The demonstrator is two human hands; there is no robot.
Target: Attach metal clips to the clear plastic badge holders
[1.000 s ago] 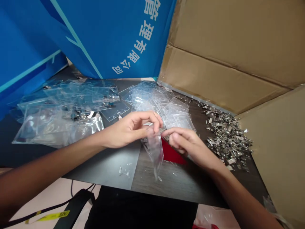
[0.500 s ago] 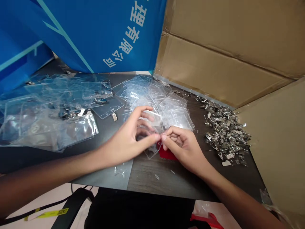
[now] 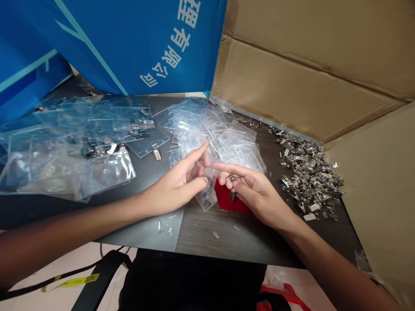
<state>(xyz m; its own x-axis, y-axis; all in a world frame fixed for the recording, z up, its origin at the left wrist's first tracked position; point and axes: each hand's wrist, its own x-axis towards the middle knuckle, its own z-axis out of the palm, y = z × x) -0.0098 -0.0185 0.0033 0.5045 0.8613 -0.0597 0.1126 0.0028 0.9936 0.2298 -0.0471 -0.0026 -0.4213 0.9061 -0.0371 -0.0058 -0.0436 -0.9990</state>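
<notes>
My left hand pinches the top of a clear plastic badge holder between thumb and fingers. My right hand is just to its right, curled around a small metal badge clip, which is partly hidden by the fingers. Under the right hand lies a red cloth piece. Behind both hands rises a loose stack of clear badge holders. Further left lie more holders with clips fitted, and a heap of metal clips lies to the right.
The dark tabletop has a few small clear bits near its front edge. A blue printed banner and cardboard panels stand along the back and right. Below the edge are a black strap and yellow lanyard.
My hands have drawn slightly apart, and the fingertips no longer meet. The clear holder now shows lower between them, and the metal clip shows in my right hand. The view has shifted slightly.
</notes>
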